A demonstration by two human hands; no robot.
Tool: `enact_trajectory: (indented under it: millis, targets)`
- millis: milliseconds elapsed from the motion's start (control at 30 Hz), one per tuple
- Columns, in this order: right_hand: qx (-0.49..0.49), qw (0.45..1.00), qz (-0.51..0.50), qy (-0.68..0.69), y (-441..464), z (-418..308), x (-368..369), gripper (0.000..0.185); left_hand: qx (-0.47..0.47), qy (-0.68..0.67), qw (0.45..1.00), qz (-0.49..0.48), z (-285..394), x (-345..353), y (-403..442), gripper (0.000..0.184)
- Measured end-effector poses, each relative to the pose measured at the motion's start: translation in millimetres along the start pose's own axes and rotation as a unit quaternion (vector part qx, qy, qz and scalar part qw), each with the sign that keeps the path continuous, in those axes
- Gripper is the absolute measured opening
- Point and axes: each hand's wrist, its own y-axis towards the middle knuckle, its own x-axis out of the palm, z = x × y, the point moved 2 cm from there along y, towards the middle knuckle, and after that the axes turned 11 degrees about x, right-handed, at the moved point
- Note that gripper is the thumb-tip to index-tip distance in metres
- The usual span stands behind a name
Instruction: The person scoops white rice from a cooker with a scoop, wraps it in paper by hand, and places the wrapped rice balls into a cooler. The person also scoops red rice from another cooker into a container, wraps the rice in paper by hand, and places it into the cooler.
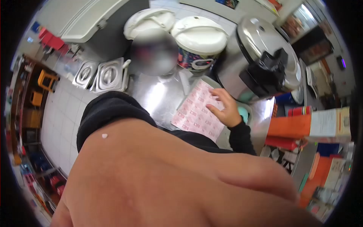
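My left hand [151,178] is very close to the camera and fills the lower middle of the view. Its back faces me, with a small white speck [104,136] near the wrist and a black sleeve behind it. Its fingers are mostly cut off or out of sight. My right hand [228,109] is over a sheet of pink printed paper [196,117], thumb and fingers apart, holding nothing; whether it touches the sheet I cannot tell. Under and beside the paper is a pale tray [227,138]. A teal object [244,114] shows partly behind the hand.
A steel counter [155,89] holds two lidded white tubs [200,36], a big steel cooker [261,38] with a black plastic bag [270,68], and a white flat utensil [184,83]. Lidded steel pans [109,75] stand at left. A blurred round patch covers part of the view.
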Motion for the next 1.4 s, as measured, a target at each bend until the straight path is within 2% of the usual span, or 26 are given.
enact_trajectory:
  millis: [33,100,200,367,433,567,700,833,900,967,1033,1100,1167,1200,1233,1267,1300,1333,1400]
  targets:
    - [-0.017,1.0,-0.015,-0.017,10.7,10.1,16.8,0.043,-0.011,0.008,1.0,-0.008,8.2,3.5,-3.4,0.092]
    - [0.021,0.998,-0.056,0.003,26.1,10.8,41.6,0.041,-0.037,0.019,0.999,-0.017,21.0,6.9,-12.9,0.091]
    - [-0.013,0.997,-0.078,-0.006,56.3,1.8,60.2,0.039,-0.071,0.026,0.997,-0.028,36.4,7.8,-33.9,0.09]
    - [-0.081,0.996,-0.015,-0.028,135.1,-43.8,59.1,0.035,-0.105,0.032,0.993,-0.047,61.6,1.0,-78.9,0.089]
    - [-0.092,0.994,-0.006,-0.064,176.6,-63.5,61.2,0.035,-0.108,0.034,0.992,-0.049,78.7,-3.9,-96.5,0.088]
    - [-0.091,0.995,0.031,-0.035,275.2,-73.5,82.0,0.033,-0.108,0.042,0.993,-0.036,112.9,-22.2,-124.8,0.087]
    - [-0.106,0.976,0.105,-0.159,361.7,-69.9,105.9,0.034,-0.114,0.021,0.992,-0.051,132.3,-39.9,-147.8,0.086]
    - [0.001,0.94,0.136,-0.312,424.2,-16.4,141.9,0.033,-0.123,0.02,0.989,-0.077,142.7,-48.3,-170.1,0.085]
    - [0.035,0.931,0.135,-0.338,427.9,-2.5,150.3,0.037,-0.117,0.021,0.99,-0.071,147.7,-52.1,-182.0,0.084]
    - [0.03,0.937,0.164,-0.308,419.5,-0.6,147.8,0.043,-0.111,0.023,0.992,-0.063,152.7,-57.3,-193.2,0.084]
    - [0.032,0.927,0.163,-0.337,400.8,-3.6,131.9,0.043,-0.107,0.023,0.993,-0.052,156.6,-63.5,-203.4,0.083]
    - [0.075,0.92,0.13,-0.361,370.3,-32.2,107.7,0.038,-0.1,0.018,0.994,-0.045,158.9,-70.6,-213.0,0.083]
    - [0.101,0.905,0.106,-0.4,346.8,-34.4,82.7,0.026,-0.099,0.017,0.994,-0.051,159.3,-74.0,-221.3,0.082]
    - [0.08,0.912,0.089,-0.393,332.3,-45.5,79.8,0.027,-0.097,0.016,0.994,-0.052,159.7,-76.6,-224.9,0.082]
    - [0.102,0.914,0.051,-0.389,321.4,-37.9,79.6,0.031,-0.091,0.014,0.994,-0.05,159.6,-78.8,-226.9,0.082]
    - [0.128,0.944,0.027,-0.304,303.6,-46.3,93.6,0.031,-0.09,0.011,0.995,-0.051,159.4,-81.0,-230.8,0.081]
    - [0.225,0.946,-0.02,-0.232,287.7,-41.9,108.5,0.033,-0.086,0.007,0.995,-0.049,159.7,-83.1,-233.6,0.081]
    - [0.238,0.929,-0.064,-0.275,272.9,-33.7,127.1,0.036,-0.086,0.002,0.995,-0.052,159.8,-85.3,-235.6,0.081]
    - [0.193,0.926,-0.122,-0.3,243.4,15.0,174.8,0.039,-0.088,-0.008,0.994,-0.057,161.0,-87.2,-238.5,0.08]
